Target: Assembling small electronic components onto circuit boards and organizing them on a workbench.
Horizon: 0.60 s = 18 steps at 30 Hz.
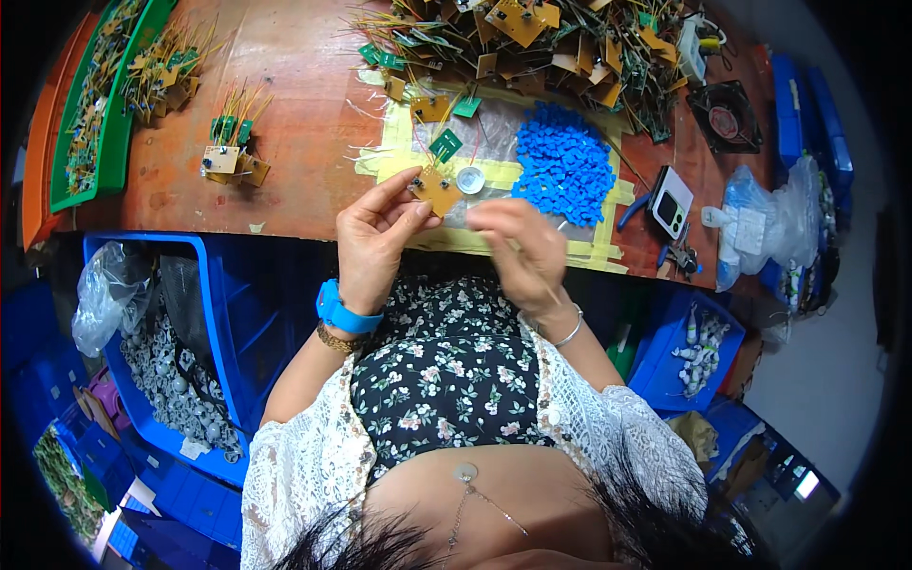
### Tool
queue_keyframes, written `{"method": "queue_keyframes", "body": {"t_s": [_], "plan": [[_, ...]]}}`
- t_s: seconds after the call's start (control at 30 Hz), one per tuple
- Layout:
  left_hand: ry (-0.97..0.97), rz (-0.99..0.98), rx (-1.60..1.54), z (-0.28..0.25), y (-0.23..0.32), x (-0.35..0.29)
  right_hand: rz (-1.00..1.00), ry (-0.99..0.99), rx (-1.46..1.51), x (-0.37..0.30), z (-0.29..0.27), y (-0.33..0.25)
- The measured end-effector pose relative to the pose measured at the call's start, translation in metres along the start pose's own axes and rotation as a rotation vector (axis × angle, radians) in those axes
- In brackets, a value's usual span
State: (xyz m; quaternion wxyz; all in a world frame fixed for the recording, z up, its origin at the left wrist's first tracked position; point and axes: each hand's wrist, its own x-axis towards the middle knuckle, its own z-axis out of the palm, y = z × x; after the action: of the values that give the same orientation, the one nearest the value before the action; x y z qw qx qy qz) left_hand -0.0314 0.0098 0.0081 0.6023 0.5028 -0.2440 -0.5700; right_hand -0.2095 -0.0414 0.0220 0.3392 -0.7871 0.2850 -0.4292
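My left hand [377, 226] pinches a tan circuit board [437, 193] by its left edge, near the front of the table. Small dark components stand on that board, and thin wires run from it towards a small green circuit board [445, 144]. A round silvery-white disc [469, 180] sits just right of the tan board. My right hand [528, 255] is to the right of the board, its fingers bent and smeared by motion. Whether it holds anything is hidden. Beyond it spreads a heap of small blue plastic pieces [562, 166] on a surface edged with yellow tape [399, 133].
A large pile of wired boards [570, 47] covers the far side. A green tray [119, 104] of boards stands left, near a small board cluster [226, 157]. Right are a white phone-like device [670, 202], pliers [676, 256] and a fan [725, 116]. A blue bin [204, 285] holds grey parts.
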Motion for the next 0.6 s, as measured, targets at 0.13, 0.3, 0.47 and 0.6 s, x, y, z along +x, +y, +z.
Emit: {"method": "queue_keyframes", "body": {"t_s": [0.13,0.3,0.47,0.6], "plan": [[0.012,0.025,0.042,-0.002,0.001,0.002,0.263,0.260,0.055,-0.007,-0.022,0.024],[0.004,0.005,0.012,0.003,0.000,0.001,0.032,0.056,-0.510,-0.003,-0.031,0.046],[0.007,-0.012,0.020,0.004,0.002,0.001,-0.073,-0.078,-0.604,0.006,-0.032,0.047],[-0.002,-0.002,0.036,0.004,0.001,0.001,-0.088,-0.114,-0.637,0.007,-0.033,0.048]]}}
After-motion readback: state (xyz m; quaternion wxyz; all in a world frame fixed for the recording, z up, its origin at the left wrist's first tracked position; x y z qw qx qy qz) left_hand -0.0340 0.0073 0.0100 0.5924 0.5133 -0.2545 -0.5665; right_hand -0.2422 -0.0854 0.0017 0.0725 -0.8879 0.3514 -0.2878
